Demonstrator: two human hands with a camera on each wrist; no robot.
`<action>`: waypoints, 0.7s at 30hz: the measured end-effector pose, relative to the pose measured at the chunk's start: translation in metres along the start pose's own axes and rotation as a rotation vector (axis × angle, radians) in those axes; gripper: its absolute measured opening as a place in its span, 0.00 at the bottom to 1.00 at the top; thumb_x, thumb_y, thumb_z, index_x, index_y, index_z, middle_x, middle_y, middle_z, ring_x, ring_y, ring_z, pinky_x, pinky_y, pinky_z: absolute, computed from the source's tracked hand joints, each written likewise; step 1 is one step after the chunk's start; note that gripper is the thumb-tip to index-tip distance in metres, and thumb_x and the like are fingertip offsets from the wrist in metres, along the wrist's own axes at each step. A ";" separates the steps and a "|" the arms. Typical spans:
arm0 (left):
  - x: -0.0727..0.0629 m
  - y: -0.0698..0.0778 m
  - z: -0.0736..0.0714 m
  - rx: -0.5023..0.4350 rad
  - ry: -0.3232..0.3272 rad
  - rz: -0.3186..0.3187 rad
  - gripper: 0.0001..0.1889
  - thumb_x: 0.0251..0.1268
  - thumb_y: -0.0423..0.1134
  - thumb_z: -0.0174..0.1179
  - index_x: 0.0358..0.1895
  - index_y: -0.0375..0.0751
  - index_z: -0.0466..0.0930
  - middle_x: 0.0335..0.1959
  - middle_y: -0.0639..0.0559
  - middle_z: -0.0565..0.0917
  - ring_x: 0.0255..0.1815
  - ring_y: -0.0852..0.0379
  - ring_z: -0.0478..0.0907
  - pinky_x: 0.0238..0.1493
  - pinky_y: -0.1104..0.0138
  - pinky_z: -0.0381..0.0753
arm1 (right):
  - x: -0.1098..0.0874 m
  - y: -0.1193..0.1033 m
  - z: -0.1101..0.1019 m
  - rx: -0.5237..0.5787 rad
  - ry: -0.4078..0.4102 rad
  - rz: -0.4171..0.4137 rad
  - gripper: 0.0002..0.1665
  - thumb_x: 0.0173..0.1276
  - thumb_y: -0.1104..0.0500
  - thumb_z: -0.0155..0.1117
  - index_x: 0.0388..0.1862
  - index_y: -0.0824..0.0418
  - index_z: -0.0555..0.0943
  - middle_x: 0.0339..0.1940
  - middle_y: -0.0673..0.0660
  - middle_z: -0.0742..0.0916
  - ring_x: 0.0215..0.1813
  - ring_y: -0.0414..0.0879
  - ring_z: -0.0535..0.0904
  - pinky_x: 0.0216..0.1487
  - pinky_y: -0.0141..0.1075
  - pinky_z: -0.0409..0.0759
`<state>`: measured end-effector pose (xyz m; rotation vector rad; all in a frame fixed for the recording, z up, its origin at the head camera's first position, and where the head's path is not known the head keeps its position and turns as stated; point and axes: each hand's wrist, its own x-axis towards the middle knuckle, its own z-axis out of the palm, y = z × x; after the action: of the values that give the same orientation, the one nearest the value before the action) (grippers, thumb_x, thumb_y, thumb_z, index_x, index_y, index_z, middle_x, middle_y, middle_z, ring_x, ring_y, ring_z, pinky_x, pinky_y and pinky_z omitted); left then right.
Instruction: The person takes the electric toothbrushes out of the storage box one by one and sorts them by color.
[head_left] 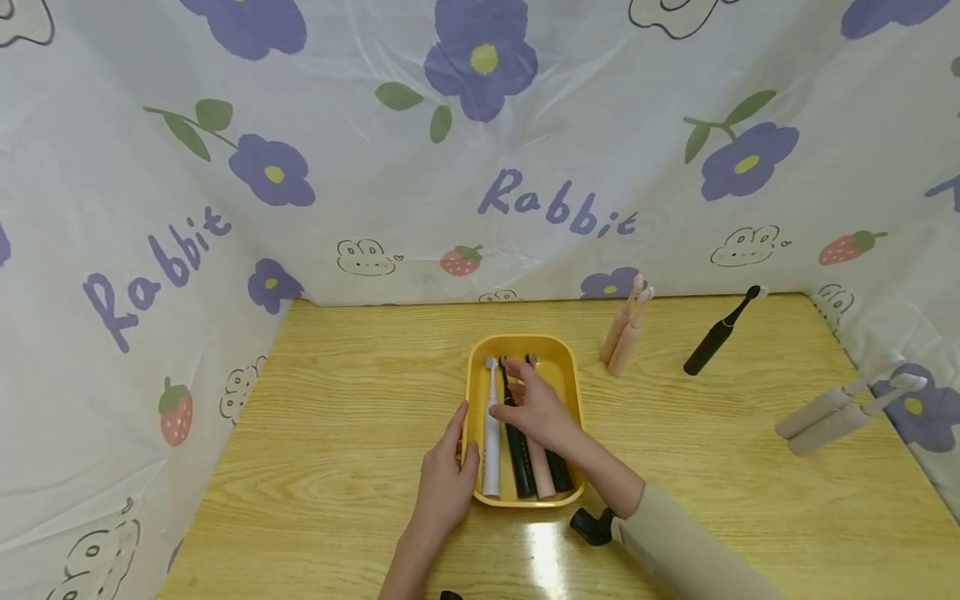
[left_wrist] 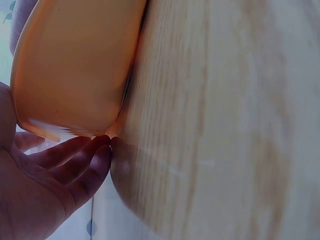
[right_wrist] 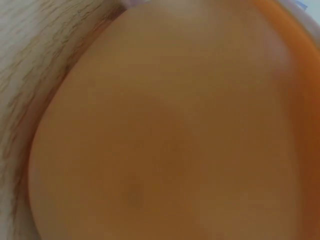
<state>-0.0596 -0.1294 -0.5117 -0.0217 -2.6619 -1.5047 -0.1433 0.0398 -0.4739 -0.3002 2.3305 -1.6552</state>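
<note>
A yellow tray [head_left: 522,337] stands on the wooden table, its long side running front to back. Lying in it side by side are a white electric toothbrush [head_left: 491,458], a black one [head_left: 520,467], a pink one [head_left: 542,475] and another black one [head_left: 559,475] at the right. My left hand [head_left: 444,479] touches the tray's left side; in the left wrist view its fingers reach along the tray wall [left_wrist: 75,70]. Over the tray, my right hand [head_left: 543,412] has thumb and fingers spread apart above the toothbrushes, covering parts of them. Tray wall [right_wrist: 150,125] fills most of the right wrist view.
Right of the tray, two pink toothbrushes [head_left: 624,346] stand upright together, with a black toothbrush [head_left: 708,346] beyond them. Farther right are two white toothbrushes [head_left: 825,421]. A printed cloth [head_left: 420,192] hangs behind and at both sides of the wooden table [head_left: 337,400].
</note>
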 end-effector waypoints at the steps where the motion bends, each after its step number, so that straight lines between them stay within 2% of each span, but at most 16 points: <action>1: 0.000 0.000 0.000 0.003 0.003 0.001 0.31 0.75 0.30 0.56 0.80 0.42 0.62 0.62 0.35 0.80 0.26 0.60 0.72 0.26 0.67 0.75 | 0.001 0.000 0.001 -0.009 -0.001 0.006 0.46 0.67 0.63 0.71 0.79 0.68 0.61 0.76 0.69 0.69 0.72 0.67 0.70 0.64 0.58 0.74; 6: 0.001 0.000 0.001 0.008 0.004 0.008 0.31 0.75 0.30 0.56 0.80 0.41 0.62 0.62 0.35 0.80 0.24 0.60 0.71 0.25 0.67 0.75 | 0.008 0.001 0.004 0.020 -0.011 0.070 0.46 0.70 0.61 0.69 0.81 0.68 0.58 0.78 0.69 0.66 0.74 0.68 0.67 0.65 0.58 0.73; 12: 0.000 0.001 0.001 0.013 0.001 -0.005 0.32 0.75 0.30 0.56 0.80 0.42 0.62 0.63 0.37 0.80 0.28 0.57 0.75 0.28 0.66 0.76 | 0.020 0.004 0.006 0.127 0.009 0.158 0.43 0.72 0.59 0.66 0.80 0.67 0.58 0.78 0.69 0.67 0.75 0.66 0.65 0.69 0.57 0.70; 21: 0.001 0.001 0.001 0.035 0.015 0.020 0.31 0.75 0.29 0.56 0.79 0.39 0.62 0.64 0.35 0.79 0.32 0.55 0.75 0.32 0.64 0.76 | 0.028 0.010 0.005 0.253 -0.002 0.196 0.43 0.73 0.59 0.63 0.81 0.67 0.56 0.75 0.72 0.69 0.75 0.65 0.65 0.72 0.57 0.64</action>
<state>-0.0604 -0.1283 -0.5117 -0.0340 -2.6681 -1.4461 -0.1680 0.0293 -0.4877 -0.0217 2.0437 -1.8201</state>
